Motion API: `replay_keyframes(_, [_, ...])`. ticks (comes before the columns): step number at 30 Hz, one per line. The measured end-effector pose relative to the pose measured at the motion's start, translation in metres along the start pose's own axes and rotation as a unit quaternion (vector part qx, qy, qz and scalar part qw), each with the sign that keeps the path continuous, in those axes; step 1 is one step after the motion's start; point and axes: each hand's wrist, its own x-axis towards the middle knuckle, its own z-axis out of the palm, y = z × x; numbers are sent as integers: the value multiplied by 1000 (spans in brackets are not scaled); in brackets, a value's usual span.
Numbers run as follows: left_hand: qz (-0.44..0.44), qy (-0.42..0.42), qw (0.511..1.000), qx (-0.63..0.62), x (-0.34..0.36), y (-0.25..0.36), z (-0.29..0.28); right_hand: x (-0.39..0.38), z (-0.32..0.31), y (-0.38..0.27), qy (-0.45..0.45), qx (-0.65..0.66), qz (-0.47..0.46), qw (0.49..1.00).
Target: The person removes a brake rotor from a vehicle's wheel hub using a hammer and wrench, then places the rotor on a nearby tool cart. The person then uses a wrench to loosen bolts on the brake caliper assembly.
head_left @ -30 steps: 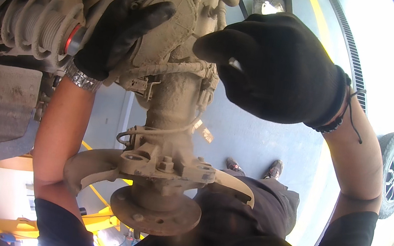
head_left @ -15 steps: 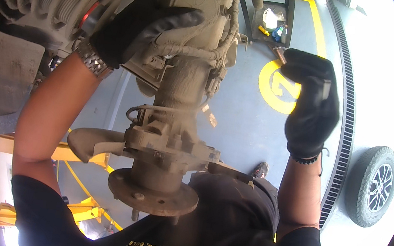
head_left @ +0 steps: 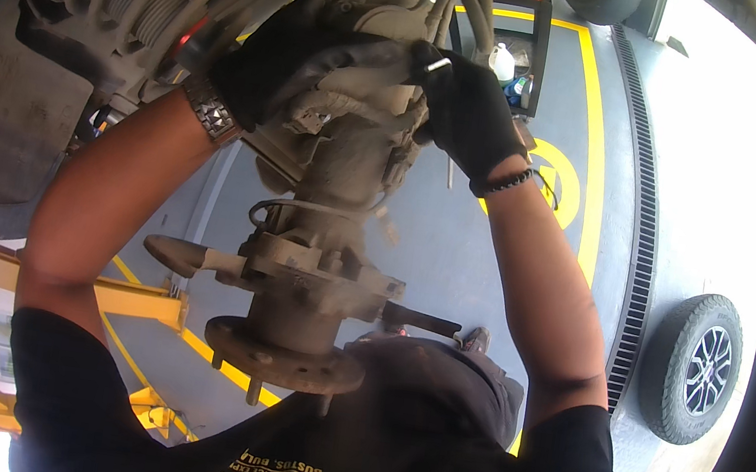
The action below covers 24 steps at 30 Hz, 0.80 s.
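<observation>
My left hand (head_left: 292,60), in a black glove, reaches up to the top of a dusty wheel hub and knuckle assembly (head_left: 340,163). One finger stretches right across the assembly; its other fingers curl behind the part, and what they grip is hidden. My right hand (head_left: 468,109), also gloved in black, is closed beside the assembly's upper right, its fingertips meeting my left finger. A thin pale rod (head_left: 451,173) shows below my right hand; I cannot tell whether it is held. Low in the middle, the round hub flange (head_left: 283,363) with its studs faces me.
A dusty coil spring (head_left: 130,3) stands at upper left. Behind my right hand is a black cart (head_left: 538,61) carrying bottles. A wheel with tire (head_left: 693,369) stands at the right, beyond a floor drain grate (head_left: 636,292). Yellow lift arms (head_left: 137,302) lie at lower left.
My right hand has moved left from open space beside the assembly to its upper part, meeting my left hand. My left hand stays at the top, and the view has shifted slightly.
</observation>
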Motion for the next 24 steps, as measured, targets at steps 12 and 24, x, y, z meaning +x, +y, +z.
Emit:
replay_keyframes(12, [-381,-2,723,-576,14,2,-17,28,-20,-36,-95,46,90,990])
replay_keyframes(24, [-122,29,984,-126,-6,-48,3,-61,-39,-37,4,-270,-202,942])
